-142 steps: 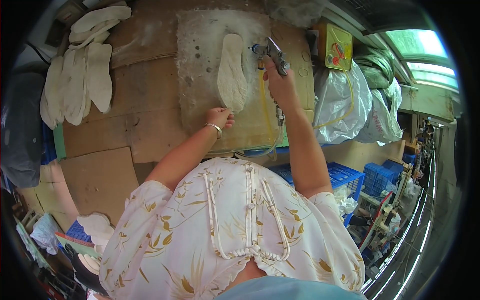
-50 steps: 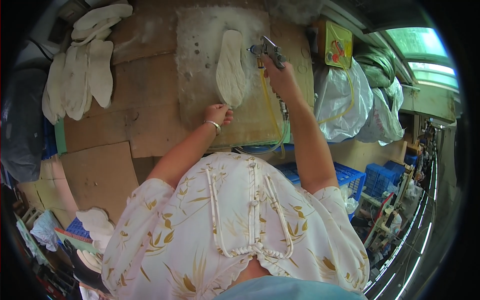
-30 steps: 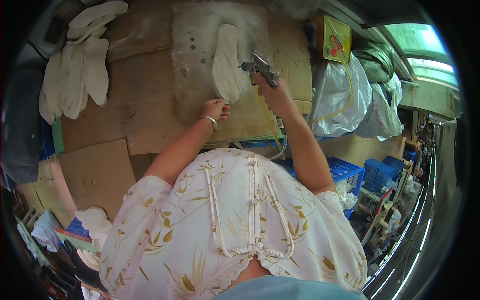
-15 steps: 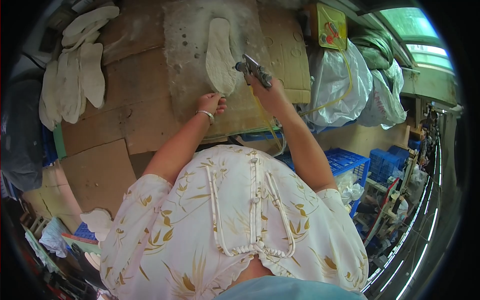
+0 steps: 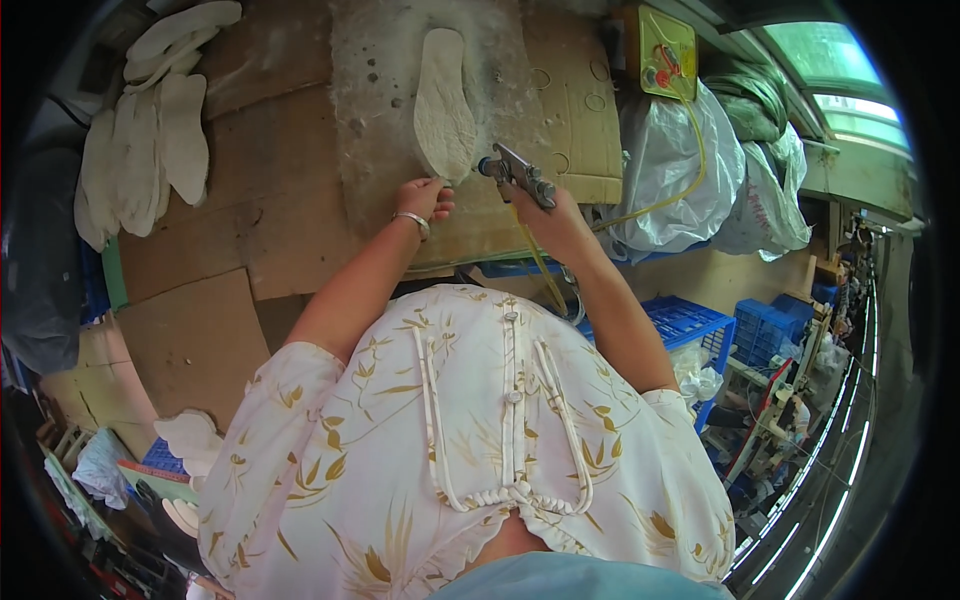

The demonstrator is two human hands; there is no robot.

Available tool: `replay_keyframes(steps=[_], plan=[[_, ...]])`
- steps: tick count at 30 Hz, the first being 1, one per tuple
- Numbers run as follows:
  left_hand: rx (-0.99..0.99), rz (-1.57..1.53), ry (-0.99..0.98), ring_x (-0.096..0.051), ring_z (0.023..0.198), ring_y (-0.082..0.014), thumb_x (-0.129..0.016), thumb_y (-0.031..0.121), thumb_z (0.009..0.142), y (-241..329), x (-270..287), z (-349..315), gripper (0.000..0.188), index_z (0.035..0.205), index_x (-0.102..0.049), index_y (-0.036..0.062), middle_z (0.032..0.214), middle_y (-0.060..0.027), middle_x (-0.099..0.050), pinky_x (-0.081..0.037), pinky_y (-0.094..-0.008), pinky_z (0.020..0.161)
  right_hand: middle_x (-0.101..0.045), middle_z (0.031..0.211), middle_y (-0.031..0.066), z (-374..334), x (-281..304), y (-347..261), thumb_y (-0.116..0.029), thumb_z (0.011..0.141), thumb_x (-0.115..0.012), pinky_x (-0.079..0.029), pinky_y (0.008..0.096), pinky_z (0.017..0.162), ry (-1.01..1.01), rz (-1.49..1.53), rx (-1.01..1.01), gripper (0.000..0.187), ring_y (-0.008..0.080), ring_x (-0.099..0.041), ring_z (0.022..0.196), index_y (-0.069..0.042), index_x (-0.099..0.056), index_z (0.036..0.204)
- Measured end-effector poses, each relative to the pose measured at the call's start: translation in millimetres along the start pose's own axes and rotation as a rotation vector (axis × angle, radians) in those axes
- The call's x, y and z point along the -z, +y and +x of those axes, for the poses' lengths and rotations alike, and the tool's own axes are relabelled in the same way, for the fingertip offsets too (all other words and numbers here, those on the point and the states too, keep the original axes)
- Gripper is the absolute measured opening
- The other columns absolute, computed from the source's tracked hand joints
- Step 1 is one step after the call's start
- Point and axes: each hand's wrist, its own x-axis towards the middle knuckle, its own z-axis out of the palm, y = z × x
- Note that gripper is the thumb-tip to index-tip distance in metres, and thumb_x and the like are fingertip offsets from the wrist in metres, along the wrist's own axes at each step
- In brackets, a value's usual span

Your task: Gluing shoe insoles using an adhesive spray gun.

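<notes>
A cream insole (image 5: pixel 444 105) lies lengthwise on a whitish, residue-coated patch of cardboard (image 5: pixel 375 150). Its near end is pinched between the thumb and fingers of my left hand (image 5: pixel 425 199), which wears a bracelet at the wrist. My right hand (image 5: pixel 548 212) is wrapped round a metal spray gun (image 5: pixel 520 175) with a blue tip. The gun is to the right of the insole's near end, apart from it, nozzle toward the left. A yellowish hose (image 5: pixel 535 262) hangs down from the gun. My right fingers are partly hidden behind the gun.
Several more insoles (image 5: pixel 140 165) are piled at the left of the cardboard-covered table (image 5: pixel 230 205). At the far right stand a yellow container (image 5: pixel 667 50) with a hose and white plastic bags (image 5: pixel 675 165). Blue crates (image 5: pixel 690 325) stand below, to the right of my body.
My right hand with the spray gun has moved slightly nearer to me and to the right. The left hand keeps its pinch on the insole, shifted only a little.
</notes>
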Motion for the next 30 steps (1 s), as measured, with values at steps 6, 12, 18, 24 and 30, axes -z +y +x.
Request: replay_keyframes(steps=[6,12,18,24,30], plan=[[0.015,0.023,-0.016,-0.06,0.061,-0.0149,-0.055,0.022,0.083,3.1,-0.5,-1.4,0.022,0.094,-0.055,0.0033,0.083,-0.0076,-0.062,-0.05,-0.0228,0.047,-0.044,0.058,0.0008,-4.2,7.6,4.2,-0.029,0.084,-0.055,-0.034,0.0267,0.049,0.046,0.015,-0.044,0.028,0.0097,-0.037,0.053,-0.001,-0.051,0.077],[-0.005,0.029,-0.011,-0.06,0.06,-0.015,-0.055,0.021,0.083,0.4,-0.9,0.2,0.02,0.092,-0.055,0.0037,0.082,-0.0073,-0.062,-0.05,-0.0232,0.048,-0.044,0.057,0.0008,10.5,11.6,-4.0,-0.029,0.084,-0.055,-0.035,0.0273,0.049,0.094,0.001,0.047,0.028,0.01,-0.038,0.053,-0.002,-0.051,0.077],[0.005,-0.002,-0.019,-0.06,0.06,-0.0152,-0.055,0.02,0.083,-1.7,1.5,1.8,0.018,0.092,-0.055,0.0042,0.082,-0.0074,-0.062,-0.049,-0.0235,0.047,-0.044,0.055,0.001,33.5,17.6,-43.7,-0.03,0.083,-0.055,-0.035,0.0274,0.05,0.093,0.02,-0.058,0.03,0.0101,-0.039,0.053,-0.002,-0.053,0.075],[0.001,-0.025,-0.024,-0.06,0.059,-0.015,-0.055,0.02,0.083,3.1,-2.0,-2.7,0.02,0.095,-0.055,0.0038,0.082,-0.0075,-0.062,-0.049,-0.0236,0.047,-0.046,0.056,0.0003,67.5,22.8,-69.1,-0.031,0.082,-0.056,-0.036,0.0263,0.051,0.218,-0.001,0.036,0.031,0.0093,-0.042,0.055,-0.001,-0.057,0.077],[-0.203,-0.035,-0.068,-0.06,0.069,-0.0133,-0.058,0.017,0.081,15.5,-10.8,-4.2,0.015,0.089,-0.058,0.0042,0.082,-0.0041,-0.06,-0.05,-0.0235,0.056,-0.052,0.061,-0.0008,65.0,31.5,-63.6,-0.035,0.083,-0.053,-0.034,0.0245,0.044,0.271,0.059,0.199,0.033,0.0073,-0.042,0.048,-0.003,-0.06,0.081]])
